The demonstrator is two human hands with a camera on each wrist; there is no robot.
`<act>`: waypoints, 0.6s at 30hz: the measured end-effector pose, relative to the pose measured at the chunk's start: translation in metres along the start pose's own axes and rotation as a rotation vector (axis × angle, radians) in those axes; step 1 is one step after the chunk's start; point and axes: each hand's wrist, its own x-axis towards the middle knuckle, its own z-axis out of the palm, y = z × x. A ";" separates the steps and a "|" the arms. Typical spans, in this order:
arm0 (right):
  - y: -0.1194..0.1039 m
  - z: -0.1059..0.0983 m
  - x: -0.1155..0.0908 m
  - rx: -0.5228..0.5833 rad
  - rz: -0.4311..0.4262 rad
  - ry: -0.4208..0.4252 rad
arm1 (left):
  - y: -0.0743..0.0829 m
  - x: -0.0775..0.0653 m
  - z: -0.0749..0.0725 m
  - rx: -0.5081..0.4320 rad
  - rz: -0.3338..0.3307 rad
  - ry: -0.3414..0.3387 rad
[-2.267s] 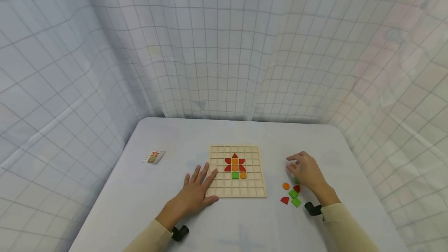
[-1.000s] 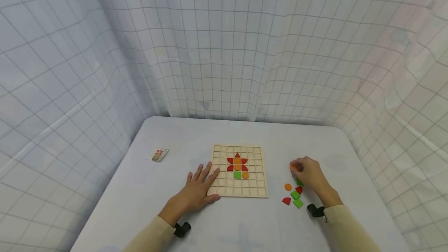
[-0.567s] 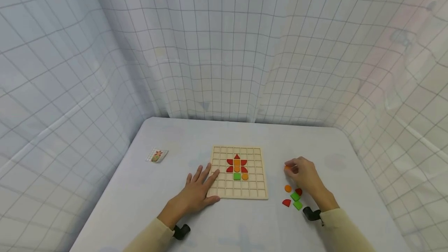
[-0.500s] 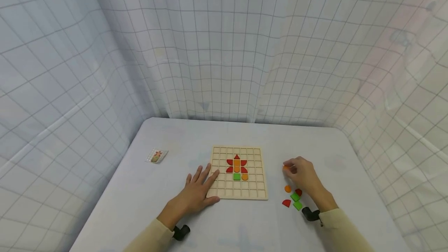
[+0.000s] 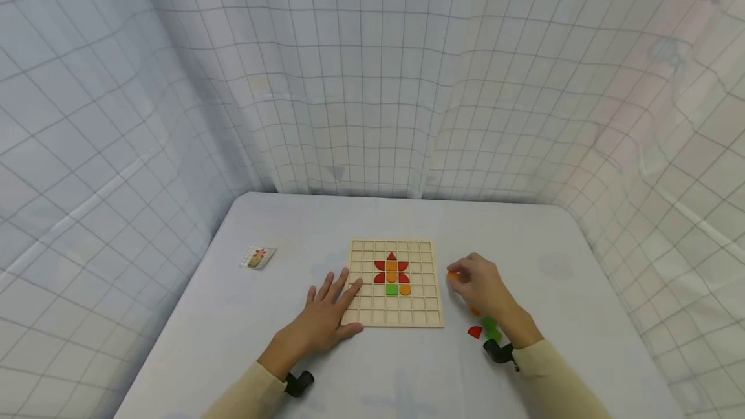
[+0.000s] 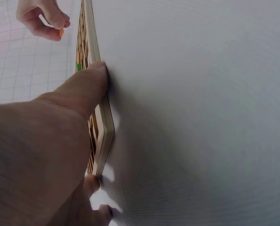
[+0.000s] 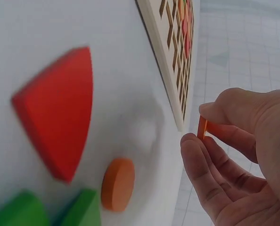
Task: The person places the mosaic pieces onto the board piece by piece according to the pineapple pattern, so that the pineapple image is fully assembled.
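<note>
A wooden grid board [image 5: 396, 319] lies mid-table, bearing a pattern of red, orange and green pieces. My left hand [image 5: 320, 323] rests with spread fingers on its left side; in the left wrist view the thumb [image 6: 86, 84] lies along the board's edge. My right hand [image 5: 482, 286], just off the board's right side, pinches a small orange tile [image 7: 202, 127] between thumb and fingertips above the table. That tile shows nearly edge-on, so its outline cannot be told. Under and near the right hand lie an orange disc [image 7: 118, 184], a red quarter-circle piece [image 7: 60, 113] and green tiles [image 5: 490, 324].
A small card [image 5: 257, 257] printed with a coloured pattern lies at the table's left. White grid-patterned curtains [image 5: 349, 83] enclose the white table [image 5: 407, 374] at the back and both sides.
My right hand has picked up the orange tile from the right of the table and carried it left toward the board. My left hand has stayed on the board.
</note>
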 end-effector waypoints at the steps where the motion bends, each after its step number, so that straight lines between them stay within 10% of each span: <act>1: -0.002 0.003 0.001 0.004 -0.010 -0.002 | -0.001 0.000 0.000 -0.003 0.012 0.009; 9: -0.019 0.019 0.006 0.033 -0.065 -0.042 | 0.014 -0.003 -0.015 -0.005 -0.018 -0.030; 18: -0.040 0.034 0.011 0.058 -0.087 -0.091 | -0.002 0.000 0.002 -0.030 0.042 0.014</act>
